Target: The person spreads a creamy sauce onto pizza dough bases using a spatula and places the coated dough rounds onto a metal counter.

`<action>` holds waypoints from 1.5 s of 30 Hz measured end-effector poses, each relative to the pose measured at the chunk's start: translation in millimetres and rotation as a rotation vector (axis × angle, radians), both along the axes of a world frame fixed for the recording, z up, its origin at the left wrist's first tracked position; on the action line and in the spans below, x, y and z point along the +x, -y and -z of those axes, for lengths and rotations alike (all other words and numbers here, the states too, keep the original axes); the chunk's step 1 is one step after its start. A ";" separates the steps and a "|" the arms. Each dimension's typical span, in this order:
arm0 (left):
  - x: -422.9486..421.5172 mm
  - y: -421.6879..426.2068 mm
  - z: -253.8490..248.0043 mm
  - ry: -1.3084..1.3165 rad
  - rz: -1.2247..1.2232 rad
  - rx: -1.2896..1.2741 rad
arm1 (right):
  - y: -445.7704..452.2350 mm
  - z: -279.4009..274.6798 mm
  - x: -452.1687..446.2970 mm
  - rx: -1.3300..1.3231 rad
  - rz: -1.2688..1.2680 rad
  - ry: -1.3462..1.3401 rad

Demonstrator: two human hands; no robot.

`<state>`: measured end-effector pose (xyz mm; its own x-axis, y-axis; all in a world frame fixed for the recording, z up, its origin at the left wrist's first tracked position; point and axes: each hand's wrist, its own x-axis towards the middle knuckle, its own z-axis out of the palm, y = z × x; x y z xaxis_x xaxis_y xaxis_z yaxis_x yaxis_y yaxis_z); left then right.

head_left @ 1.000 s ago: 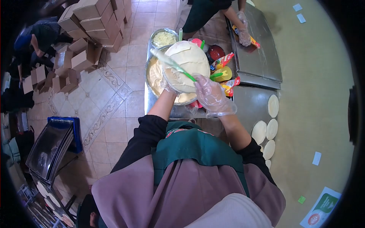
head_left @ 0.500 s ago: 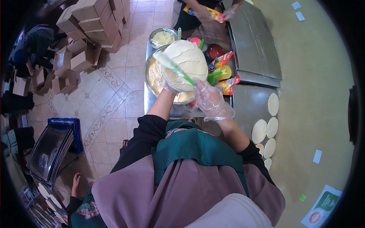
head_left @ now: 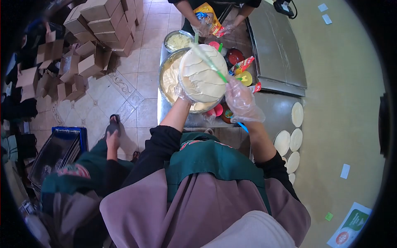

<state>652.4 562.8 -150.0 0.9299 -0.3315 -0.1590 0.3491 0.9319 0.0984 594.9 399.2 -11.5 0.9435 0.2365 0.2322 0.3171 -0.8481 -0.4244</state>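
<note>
In a clear plastic glove, my left hand (head_left: 184, 94) holds a round flat base (head_left: 203, 74) by its lower left edge, above a large metal bowl of creamy spread (head_left: 169, 80). Pale spread with ridges covers the base. My right hand (head_left: 242, 99), also gloved, is closed on the green handle of a spatula (head_left: 209, 62). The spatula's pale, blurred blade lies across the upper part of the base. Beyond sits a smaller bowl of pale shreds (head_left: 178, 41). A yellow container (head_left: 245, 78) and a red-yellow packet (head_left: 243, 65) are to the right.
Across the work table, a co-worker's gloved hands hold a yellow pouch (head_left: 208, 18). Round flat bases (head_left: 282, 143) lie on the metal surface at right. Another person (head_left: 89, 169) stands at my left, near dark trays (head_left: 56, 155). Cardboard boxes (head_left: 101, 22) are stacked at upper left.
My right hand and the spatula have shifted right. The base has tilted slightly. The co-worker's pouch has come round to the left, and another person has stepped in at my left.
</note>
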 end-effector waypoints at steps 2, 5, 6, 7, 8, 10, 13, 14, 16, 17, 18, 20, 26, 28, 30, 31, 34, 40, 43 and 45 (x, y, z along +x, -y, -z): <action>-2.1 -3.5 0.8 -0.001 0.007 -0.005 | -7.5 -7.6 -7.4 -0.061 -0.181 0.011; -6.6 -1.3 0.8 0.004 0.013 -0.009 | -2.5 -10.8 -8.6 -0.052 -0.338 0.006; -8.8 -2.7 1.2 0.005 0.011 -0.011 | -1.1 -12.7 -9.0 -0.052 -0.341 0.006; -5.9 -2.6 1.1 0.006 0.009 -0.014 | 0.3 -15.1 -9.3 0.007 -0.256 0.020; -1.5 -1.6 0.5 0.007 0.007 -0.017 | 2.2 -16.7 -9.2 0.065 -0.172 0.035; -6.7 -5.6 1.1 0.013 0.004 -0.023 | 9.4 -16.9 -6.2 0.070 -0.072 0.028; -8.9 -5.6 -0.2 0.014 0.012 -0.030 | 21.0 -7.2 2.2 0.033 0.054 0.055; -9.9 -6.0 -0.3 0.014 0.016 -0.032 | 18.1 -7.1 1.7 -0.041 0.025 0.072; -7.6 -5.5 0.1 0.011 0.024 -0.037 | 10.4 -9.1 -2.5 -0.114 -0.001 0.085; -8.8 -5.2 1.1 0.008 0.028 -0.039 | 6.5 -13.7 -6.3 -0.118 -0.113 0.112; -8.7 -5.5 1.7 0.009 0.032 -0.041 | 4.4 -18.1 -7.7 -0.123 -0.226 0.142; -7.6 -4.5 2.3 0.008 0.038 -0.043 | 4.2 -23.7 -8.6 -0.085 -0.277 0.130; -13.7 -1.7 2.8 0.010 0.039 -0.059 | 15.2 -27.6 -0.7 0.013 -0.170 0.106; -10.9 -2.6 2.3 0.012 0.041 -0.065 | 16.2 -21.9 0.3 -0.029 -0.082 0.071; -10.7 -0.2 2.7 0.013 0.043 -0.071 | 13.9 -12.1 -4.1 -0.177 -0.126 0.084; -15.3 3.8 2.1 0.013 0.044 -0.075 | 12.4 -7.5 -8.5 -0.177 -0.126 0.083; -17.0 4.2 3.0 0.012 0.049 -0.083 | 7.9 -10.6 -23.4 -0.163 -0.342 -0.044; -12.7 -0.6 6.4 0.006 0.049 -0.102 | 20.4 -19.6 -25.6 0.181 -0.256 -0.208; -11.4 2.9 7.6 0.005 0.044 -0.116 | 30.7 -19.3 -14.4 0.129 0.048 -0.256; -12.4 4.0 7.9 0.007 0.044 -0.126 | 40.0 -2.0 -10.8 0.113 0.032 -0.122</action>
